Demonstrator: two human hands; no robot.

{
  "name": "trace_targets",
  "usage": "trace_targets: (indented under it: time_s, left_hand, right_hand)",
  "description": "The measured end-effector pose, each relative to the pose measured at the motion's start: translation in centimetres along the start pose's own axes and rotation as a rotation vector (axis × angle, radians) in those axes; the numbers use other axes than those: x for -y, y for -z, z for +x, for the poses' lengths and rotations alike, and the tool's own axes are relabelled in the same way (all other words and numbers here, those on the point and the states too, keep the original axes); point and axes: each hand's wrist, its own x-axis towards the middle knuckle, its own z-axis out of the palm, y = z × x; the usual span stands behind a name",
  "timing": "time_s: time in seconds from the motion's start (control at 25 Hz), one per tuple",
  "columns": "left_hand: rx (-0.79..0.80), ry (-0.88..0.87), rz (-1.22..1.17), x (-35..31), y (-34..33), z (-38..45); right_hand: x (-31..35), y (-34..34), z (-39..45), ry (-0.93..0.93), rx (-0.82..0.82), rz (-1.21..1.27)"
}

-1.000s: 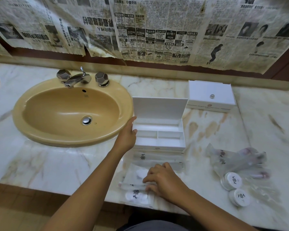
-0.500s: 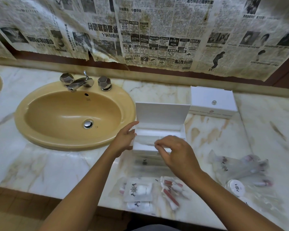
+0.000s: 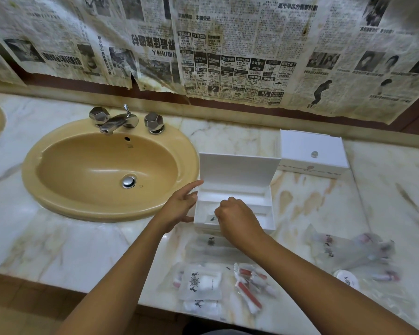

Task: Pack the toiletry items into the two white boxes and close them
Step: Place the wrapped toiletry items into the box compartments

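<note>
An open white box (image 3: 269, 213) stands on the marble counter right of the sink, its lid upright and its inside split into long compartments. My left hand (image 3: 179, 206) rests against the box's left wall with its fingers fairly straight. My right hand (image 3: 237, 216) is down in the front compartment, fingers curled, pinching a clear packet (image 3: 211, 218) with a black logo. A second white box (image 3: 312, 153) sits closed at the back right. More long clear packets (image 3: 211, 243) lie just in front of the open box.
A white packet with a ship's-wheel logo (image 3: 201, 281) and a packet with red-handled items (image 3: 249, 284) lie near the counter's front edge. A heap of clear packets (image 3: 348, 250) and a round white tub (image 3: 347, 279) lie at the right. The tan sink (image 3: 107, 170) is at the left.
My right hand lifted a clear packet from the pile in front of the box and lowered it into the front compartment. My left hand stayed at the box's left side.
</note>
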Motion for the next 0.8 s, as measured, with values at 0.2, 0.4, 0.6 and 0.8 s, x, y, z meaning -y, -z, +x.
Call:
trace_targets:
  time_s: [0.2, 0.4, 0.6, 0.8]
  left_hand:
    - [-0.001, 0.003, -0.062, 0.0, -0.1, -0.1]
    - [-0.029, 0.027, -0.055, 0.3, -0.4, 0.0]
    - [-0.043, 0.003, -0.061, 0.6, -0.5, 0.3]
    - [-0.048, -0.013, -0.034, 0.8, -0.7, 0.3]
  right_hand:
    - [0.9, -0.4, 0.6, 0.013, 0.209, 0.067]
    - [1.2, 0.0, 0.1, -0.02, 0.258, 0.213]
    - [2.0, -0.3, 0.5, -0.112, 0.396, 0.213]
    - [2.5, 0.3, 0.0, -0.059, 0.18, 0.228]
